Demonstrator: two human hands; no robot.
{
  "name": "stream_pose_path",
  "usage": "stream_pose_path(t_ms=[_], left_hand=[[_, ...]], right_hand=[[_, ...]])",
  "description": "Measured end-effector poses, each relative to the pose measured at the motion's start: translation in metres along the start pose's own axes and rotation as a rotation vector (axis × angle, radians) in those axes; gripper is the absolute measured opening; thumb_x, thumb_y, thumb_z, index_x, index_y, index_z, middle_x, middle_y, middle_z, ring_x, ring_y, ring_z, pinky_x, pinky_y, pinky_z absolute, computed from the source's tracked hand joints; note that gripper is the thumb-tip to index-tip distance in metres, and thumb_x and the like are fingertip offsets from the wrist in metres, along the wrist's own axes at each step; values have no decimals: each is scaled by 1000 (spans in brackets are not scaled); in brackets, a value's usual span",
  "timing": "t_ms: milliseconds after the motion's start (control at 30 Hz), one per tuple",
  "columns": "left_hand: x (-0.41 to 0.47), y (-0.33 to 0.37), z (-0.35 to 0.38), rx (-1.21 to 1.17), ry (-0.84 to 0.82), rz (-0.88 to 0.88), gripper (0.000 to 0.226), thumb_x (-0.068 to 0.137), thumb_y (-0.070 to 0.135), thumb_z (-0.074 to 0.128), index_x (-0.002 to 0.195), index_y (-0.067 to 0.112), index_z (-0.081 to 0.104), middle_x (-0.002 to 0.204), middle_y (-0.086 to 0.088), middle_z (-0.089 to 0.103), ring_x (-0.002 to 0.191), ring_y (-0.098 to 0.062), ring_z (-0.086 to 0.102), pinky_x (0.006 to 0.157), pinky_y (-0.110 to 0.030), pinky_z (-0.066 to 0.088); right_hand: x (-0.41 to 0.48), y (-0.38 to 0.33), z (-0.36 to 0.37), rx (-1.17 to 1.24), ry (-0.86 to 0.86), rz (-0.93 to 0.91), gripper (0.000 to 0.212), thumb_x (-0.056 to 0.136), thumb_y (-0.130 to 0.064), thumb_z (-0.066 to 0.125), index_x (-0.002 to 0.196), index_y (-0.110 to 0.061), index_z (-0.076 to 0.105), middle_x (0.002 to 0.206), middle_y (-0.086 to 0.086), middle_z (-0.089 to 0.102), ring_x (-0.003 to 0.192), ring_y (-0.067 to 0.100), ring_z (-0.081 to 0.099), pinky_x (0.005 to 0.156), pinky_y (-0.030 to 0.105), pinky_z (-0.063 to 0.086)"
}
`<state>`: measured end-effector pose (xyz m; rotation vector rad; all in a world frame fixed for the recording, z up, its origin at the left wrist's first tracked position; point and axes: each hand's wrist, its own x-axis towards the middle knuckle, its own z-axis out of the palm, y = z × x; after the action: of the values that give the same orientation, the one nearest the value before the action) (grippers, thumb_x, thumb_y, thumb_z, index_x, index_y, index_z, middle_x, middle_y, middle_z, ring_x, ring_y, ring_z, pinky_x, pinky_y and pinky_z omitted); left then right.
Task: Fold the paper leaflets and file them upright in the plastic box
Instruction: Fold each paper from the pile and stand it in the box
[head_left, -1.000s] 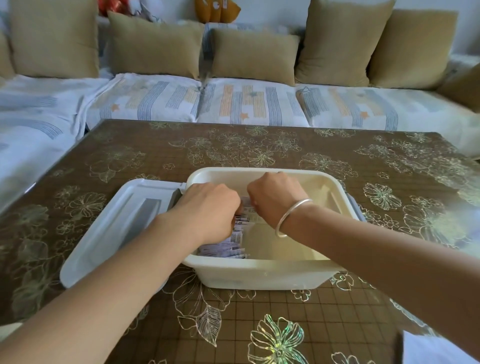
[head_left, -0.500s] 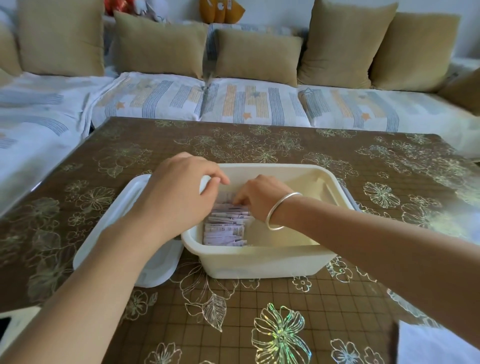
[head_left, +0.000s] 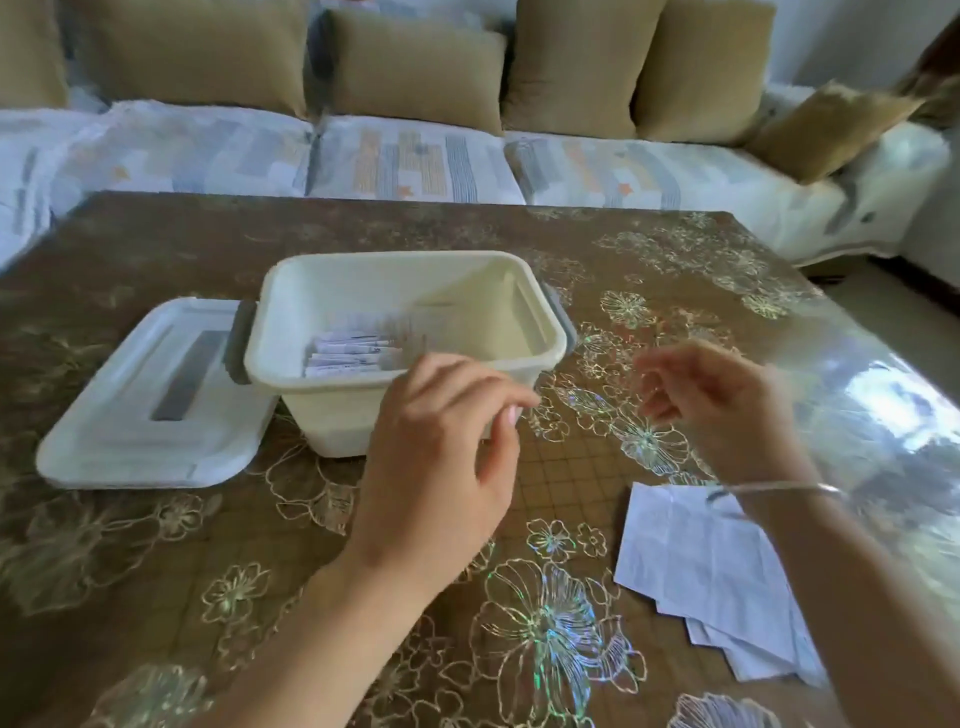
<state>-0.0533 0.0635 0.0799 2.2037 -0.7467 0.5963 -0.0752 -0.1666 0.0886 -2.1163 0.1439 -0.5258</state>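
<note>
Nearest, R side of table (head_left: 156, 571): loose stack of flat leaflets (head_left: 711, 582), partly under R forearm w/ bracelet (head_left: 779, 487). Both hands above table, holding nothing. L hand (head_left: 441, 457) has fingers loosely curled, in front of plastic box (head_left: 363, 291) near-R corner. R hand (head_left: 727, 410) is relaxed, half spread, apart from box. Folded leaflets (head_left: 345, 353) sit packed in a row in box's near-L part. Lid (head_left: 130, 436) lies flat against box's L side. Sofa (head_left: 415, 161) w/ cushions (head_left: 415, 67) behind.

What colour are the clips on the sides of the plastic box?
Grey. The clips sit on a cream-white plastic box, seen best in the head view.
</note>
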Motion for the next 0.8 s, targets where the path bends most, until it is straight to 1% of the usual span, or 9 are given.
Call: stream_pose_path(t_ms=[100, 167, 233, 333, 367, 467, 600, 667, 800], left_hand=[[-34, 18, 34, 83, -131, -28, 19, 87, 13, 60, 97, 21, 74, 98, 12, 67, 103, -13, 54, 91, -34, 45], [-55, 26, 56, 69, -256, -25, 25, 88, 15, 58, 107, 24, 72, 108, 13, 67, 111, -10, 51, 102, -31, 40], [-72, 36, 73, 52, -352, -8, 32, 88, 23, 53, 116, 27, 69, 119, 15, 64, 120, -8, 48, 110, -24, 25], [-88, 46, 84, 53, -407, -24, 36, 86, 31, 54, 119, 26, 67, 123, 15, 62, 123, -8, 47, 110, -20, 19], [-91, 45, 84, 59, -404, -45, 36, 86, 32, 55, 119, 25, 67, 122, 14, 63, 122, -9, 47, 109, -21, 22], [-99, 41, 83, 94, -387, -84, 37, 84, 32, 55, 118, 23, 69, 121, 11, 64, 120, -11, 49, 107, -25, 31], [-113, 23, 69, 90, -394, -129, 41, 86, 32, 50, 124, 25, 65, 128, 12, 58, 124, -8, 45, 108, -25, 32], [-118, 9, 56, 110, -377, -153, 36, 91, 32, 52, 124, 27, 65, 131, 13, 56, 125, -8, 44, 109, -27, 30], [-121, -15, 35, 159, -344, -208, 33, 92, 35, 55, 122, 29, 67, 133, 12, 56, 127, -10, 44, 109, -35, 31]], right_hand=[[-57, 44, -17, -333, 2, 39, 36, 91, -2, 55, 92, -34, 70, 91, -16, 71, 84, 5, 66, 75, 21, 52], [-93, 57, -19, -649, -50, -27, 31, 96, -22, 42, 112, -29, 67, 116, -9, 67, 110, 16, 62, 92, 29, 46], [-119, 61, -18, -897, -173, 49, 59, 97, -49, 14, 135, -24, 51, 142, -4, 49, 136, 21, 39, 113, 41, 22], [-140, 64, -7, -953, -306, 232, 105, 68, -70, -34, 151, -26, 12, 158, -9, 3, 145, 14, -11, 112, 40, -21], [-143, 63, -1, -935, -308, 238, 105, 68, -70, -35, 151, -26, 12, 157, -11, 1, 145, 15, -14, 112, 41, -20], [-147, 53, 15, -907, -325, 199, 75, 95, -59, -2, 139, -23, 47, 147, -8, 39, 143, 25, 21, 110, 47, 9], [-147, 37, 36, -845, -385, 81, 67, 97, -54, 4, 138, -26, 48, 147, -7, 42, 138, 31, 35, 109, 42, 26], [-143, 25, 41, -841, -344, -23, 54, 96, -49, 20, 124, -27, 61, 131, -5, 58, 116, 29, 56, 87, 41, 48], [-119, 8, 39, -692, -436, -39, 36, 96, -49, 35, 114, -34, 62, 122, -10, 55, 115, 17, 46, 91, 34, 47]])
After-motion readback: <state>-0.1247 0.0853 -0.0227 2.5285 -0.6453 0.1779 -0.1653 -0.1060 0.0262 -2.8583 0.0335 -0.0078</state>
